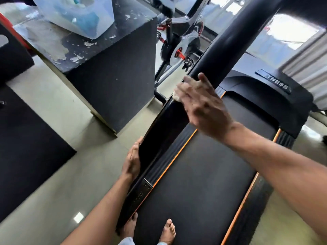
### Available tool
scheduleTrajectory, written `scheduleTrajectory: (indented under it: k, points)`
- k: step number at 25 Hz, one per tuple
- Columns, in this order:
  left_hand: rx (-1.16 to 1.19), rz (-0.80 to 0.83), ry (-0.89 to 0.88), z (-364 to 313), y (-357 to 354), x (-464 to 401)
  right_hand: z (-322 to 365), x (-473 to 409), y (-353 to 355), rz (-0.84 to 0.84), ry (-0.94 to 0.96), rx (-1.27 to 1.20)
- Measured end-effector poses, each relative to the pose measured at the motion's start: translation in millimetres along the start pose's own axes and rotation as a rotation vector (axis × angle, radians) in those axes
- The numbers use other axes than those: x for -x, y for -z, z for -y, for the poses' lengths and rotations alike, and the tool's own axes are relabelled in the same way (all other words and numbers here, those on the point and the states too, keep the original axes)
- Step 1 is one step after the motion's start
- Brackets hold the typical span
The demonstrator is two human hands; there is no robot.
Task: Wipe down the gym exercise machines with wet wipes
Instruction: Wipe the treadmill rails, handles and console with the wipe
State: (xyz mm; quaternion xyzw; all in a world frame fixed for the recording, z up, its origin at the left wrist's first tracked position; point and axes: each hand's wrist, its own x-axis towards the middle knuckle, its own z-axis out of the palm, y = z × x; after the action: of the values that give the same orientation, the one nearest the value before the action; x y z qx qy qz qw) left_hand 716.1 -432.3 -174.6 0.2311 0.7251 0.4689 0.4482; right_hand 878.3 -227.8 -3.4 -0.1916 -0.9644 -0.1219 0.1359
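the treadmill (203, 174) is the landmark here, and the work looks mid-way at best: only its left handrail (178, 110) is being wiped, and nothing shows whether the belt, the console or the other machines have been done, so i judge most of the job is left.

far left of the treadmill stand dark padded blocks, and the nearest, a black box (109, 68) with a peeling top, carries a clear plastic tub (76, 15) with something blue inside; whether that is the wipe supply i cannot tell. the floor (58, 174) between box and treadmill is pale, smooth and glossy.

on the lower part of the handrail, the left hand (131, 161) is curled round the rail's outer edge, steadying it. higher up the same rail, the right hand (200, 105) presses a crumpled white wet wipe (177, 96) against the rail, fingers wrapped over it.

beyond the rail stands an exercise bike (178, 48), apparently untouched. bare feet stand on the belt, and bright windows lie right of the treadmill's front.
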Motion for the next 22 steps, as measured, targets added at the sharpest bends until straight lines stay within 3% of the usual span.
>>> scheduleTrajectory:
  k: [3,9,15,18,22]
  points:
    - [-0.019,0.046,-0.021,-14.1,-0.2,-4.1,-19.9,-8.9,11.1,-0.069,-0.241,-0.132]
    - [0.148,0.141,0.068,-57.5,16.5,-7.9,91.0,36.8,-17.8,-0.129,-0.172,-0.344]
    - [0.01,0.315,-0.087,-103.3,31.7,-12.2,132.8,48.0,-43.5,-0.452,-0.635,-0.432]
    - [-0.018,0.426,-0.027,-88.5,21.0,-3.7,161.8,63.5,-60.5,-0.416,-0.76,-0.625]
    - [0.036,0.373,0.038,-59.8,9.4,9.8,210.3,89.7,-78.6,-0.316,-0.917,-1.018]
